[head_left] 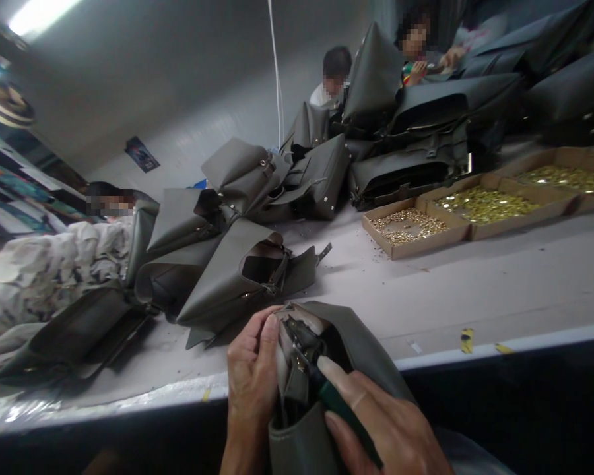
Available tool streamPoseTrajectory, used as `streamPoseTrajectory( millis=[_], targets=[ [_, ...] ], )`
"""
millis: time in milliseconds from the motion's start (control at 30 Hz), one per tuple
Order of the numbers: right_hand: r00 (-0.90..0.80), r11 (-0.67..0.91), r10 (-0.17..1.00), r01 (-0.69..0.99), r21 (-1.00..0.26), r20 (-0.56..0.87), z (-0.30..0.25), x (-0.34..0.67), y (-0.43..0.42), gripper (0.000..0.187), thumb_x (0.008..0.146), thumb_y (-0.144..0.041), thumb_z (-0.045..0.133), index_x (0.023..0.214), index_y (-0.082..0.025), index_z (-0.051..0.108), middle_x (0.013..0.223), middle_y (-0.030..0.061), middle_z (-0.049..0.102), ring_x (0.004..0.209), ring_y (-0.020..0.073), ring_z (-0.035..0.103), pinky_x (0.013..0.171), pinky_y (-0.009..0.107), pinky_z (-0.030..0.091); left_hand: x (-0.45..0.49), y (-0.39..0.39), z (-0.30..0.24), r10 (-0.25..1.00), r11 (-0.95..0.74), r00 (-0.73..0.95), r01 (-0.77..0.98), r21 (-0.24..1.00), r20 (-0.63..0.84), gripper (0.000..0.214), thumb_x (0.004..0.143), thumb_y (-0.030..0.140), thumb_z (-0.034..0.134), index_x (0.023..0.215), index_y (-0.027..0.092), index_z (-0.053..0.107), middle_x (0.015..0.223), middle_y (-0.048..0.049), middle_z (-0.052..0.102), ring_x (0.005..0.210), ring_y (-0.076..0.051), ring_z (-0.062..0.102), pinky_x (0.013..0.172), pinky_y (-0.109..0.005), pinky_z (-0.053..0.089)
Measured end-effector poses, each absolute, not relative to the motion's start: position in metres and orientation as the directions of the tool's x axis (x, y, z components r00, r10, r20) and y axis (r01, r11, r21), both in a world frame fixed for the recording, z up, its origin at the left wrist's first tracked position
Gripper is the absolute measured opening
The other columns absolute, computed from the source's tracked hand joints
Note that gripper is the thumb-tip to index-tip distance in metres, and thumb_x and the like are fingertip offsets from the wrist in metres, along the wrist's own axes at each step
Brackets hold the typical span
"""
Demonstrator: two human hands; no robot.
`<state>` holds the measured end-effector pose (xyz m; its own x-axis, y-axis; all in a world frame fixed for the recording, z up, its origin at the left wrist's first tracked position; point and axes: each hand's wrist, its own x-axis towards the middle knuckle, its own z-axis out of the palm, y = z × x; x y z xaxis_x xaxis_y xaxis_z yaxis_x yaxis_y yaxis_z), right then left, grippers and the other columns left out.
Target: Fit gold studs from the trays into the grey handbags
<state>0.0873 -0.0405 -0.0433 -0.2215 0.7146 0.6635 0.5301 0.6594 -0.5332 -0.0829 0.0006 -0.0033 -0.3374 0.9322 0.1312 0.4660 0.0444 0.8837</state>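
At the near table edge I hold a grey-green leather bag (356, 349), its mouth turned up toward me. My left hand (250, 376) is closed on the bag's left rim, thumb and fingers pinching the opening by a small metal fitting. My right hand (386, 429) is wrapped round a green-handled tool (334, 399). The tool's dark metal tip (301, 340) sits inside the bag's mouth at the fitting. The lower part of the bag is hidden behind my hands.
Several matching bags (237, 264) lie piled across the white table (475, 284), with darker ones (426, 132) stacked at the back. Three shallow cardboard trays of brass hardware (480, 204) stand at the right. Other people sit at the left (54, 264) and behind the pile (334, 79).
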Motion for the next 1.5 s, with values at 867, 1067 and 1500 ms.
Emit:
streamPoseTrajectory(
  millis=[867, 1067, 1500],
  targets=[
    [-0.258, 0.456, 0.833, 0.821, -0.344, 0.489, -0.042, 0.204, 0.055, 0.031, 0.088, -0.02, 0.043, 0.112, -0.012, 0.062, 0.105, 0.0132, 0.069, 0.093, 0.0258, 0.068, 0.077, 0.038, 0.057, -0.067, 0.006, 0.039, 0.99, -0.127, 0.054, 0.724, 0.678, 0.128, 0.03, 0.089, 0.039, 0.047, 0.112, 0.021, 0.058, 0.103, -0.0032, 0.065, 0.093, -0.019, 0.059, 0.081, -0.028, 0.043],
    [-0.188, 0.545, 0.773, 0.686, -0.483, 0.606, -0.033, 0.197, 0.041, 0.034, 0.092, -0.026, 0.042, 0.118, -0.011, 0.059, 0.112, 0.0118, 0.067, 0.103, 0.022, 0.064, 0.088, 0.035, 0.054, -0.062, 0.004, 0.025, 0.97, -0.159, 0.003, 0.763, 0.626, 0.242, 0.028, 0.093, 0.037, 0.04, 0.109, 0.02, 0.055, 0.091, -0.0024, 0.065, 0.086, -0.018, 0.06, 0.076, -0.027, 0.041],
    [-0.401, 0.789, 0.571, 0.509, -0.344, 0.717, 0.003, 0.163, -0.012, 0.034, 0.092, -0.018, 0.036, 0.118, -0.019, 0.059, 0.095, 0.0048, 0.071, 0.081, 0.0156, 0.069, 0.061, 0.021, 0.058, -0.07, 0.021, 0.049, 0.954, -0.3, 0.227, 0.652, 0.696, 0.197, 0.033, 0.094, 0.032, 0.039, 0.112, 0.018, 0.063, 0.094, -0.0032, 0.066, 0.088, -0.018, 0.058, 0.08, -0.026, 0.041]
  ],
)
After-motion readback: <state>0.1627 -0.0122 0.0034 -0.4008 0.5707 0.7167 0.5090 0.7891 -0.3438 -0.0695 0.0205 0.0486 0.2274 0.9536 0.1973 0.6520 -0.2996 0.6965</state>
